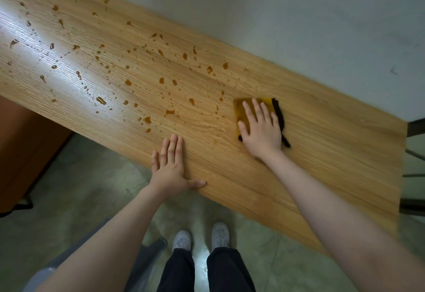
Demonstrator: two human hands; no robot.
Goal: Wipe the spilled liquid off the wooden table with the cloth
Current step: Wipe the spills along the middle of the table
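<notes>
Yellow cloth [243, 112] under flat right hand [261, 130]

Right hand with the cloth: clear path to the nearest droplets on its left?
Probably yes. The right hand presses flat on the yellow cloth, and only bare wooden table lies between it and the nearest droplets.

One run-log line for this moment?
right hand flat on cloth | left hand flat on table | spill mostly unwiped
</notes>
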